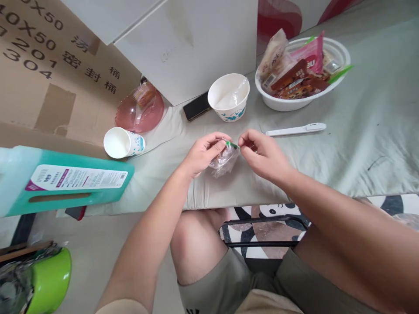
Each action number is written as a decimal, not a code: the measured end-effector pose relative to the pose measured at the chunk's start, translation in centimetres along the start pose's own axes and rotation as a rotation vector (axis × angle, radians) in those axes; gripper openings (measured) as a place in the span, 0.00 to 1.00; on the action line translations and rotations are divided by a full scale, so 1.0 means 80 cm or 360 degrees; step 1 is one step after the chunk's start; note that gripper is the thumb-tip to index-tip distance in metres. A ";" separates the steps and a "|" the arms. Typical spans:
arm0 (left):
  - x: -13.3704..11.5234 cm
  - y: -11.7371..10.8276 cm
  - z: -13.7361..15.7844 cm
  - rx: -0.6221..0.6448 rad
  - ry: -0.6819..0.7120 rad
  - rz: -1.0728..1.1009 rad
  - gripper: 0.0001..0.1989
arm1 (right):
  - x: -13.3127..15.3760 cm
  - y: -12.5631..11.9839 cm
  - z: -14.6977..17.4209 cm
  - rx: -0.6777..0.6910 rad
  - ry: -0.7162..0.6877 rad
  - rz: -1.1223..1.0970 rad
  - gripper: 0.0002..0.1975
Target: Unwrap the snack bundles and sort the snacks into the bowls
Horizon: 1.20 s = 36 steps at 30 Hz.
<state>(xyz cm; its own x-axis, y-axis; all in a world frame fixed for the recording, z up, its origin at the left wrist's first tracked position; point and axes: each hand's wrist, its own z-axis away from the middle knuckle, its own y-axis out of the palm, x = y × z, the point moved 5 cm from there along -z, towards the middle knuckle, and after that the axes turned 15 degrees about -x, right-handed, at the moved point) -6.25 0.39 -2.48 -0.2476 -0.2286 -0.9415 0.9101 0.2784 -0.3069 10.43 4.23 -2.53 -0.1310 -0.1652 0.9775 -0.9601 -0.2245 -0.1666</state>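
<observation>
A small crumpled clear plastic bag (224, 162) hangs from my left hand (207, 151), whose thumb and fingers are closed on its top. A thin green strip (232, 144) runs along the bag's upper edge, from my left thumb towards my right fingertips. My right hand (260, 152) is closed in a pinch at the strip's far end. Both hands are just above the cloth-covered surface (196, 192), near its front edge. What the bag contains, if anything, I cannot make out.
Beyond my hands stand a paper bowl (233, 115) with clear plastic inside, a dark phone-like slab (196, 107) and a white basin (288, 104) of packaged snacks. A white plastic-handled tool (296, 130) lies right. Left are a paper cup (117, 143), a pink bowl (153, 114) and a green-liquid jug (78, 160).
</observation>
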 end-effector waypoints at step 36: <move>0.042 0.062 -0.025 -0.0145 -0.0276 0.1143 0.32 | -0.014 -0.051 -0.008 0.0140 0.0513 0.0097 0.11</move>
<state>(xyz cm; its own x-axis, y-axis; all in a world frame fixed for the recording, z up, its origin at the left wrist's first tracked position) -3.21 2.88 -7.42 0.4608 -0.1034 -0.8815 0.7951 0.4893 0.3583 14.33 5.91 -2.84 -0.2721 0.1279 0.9537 -0.9250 -0.3080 -0.2226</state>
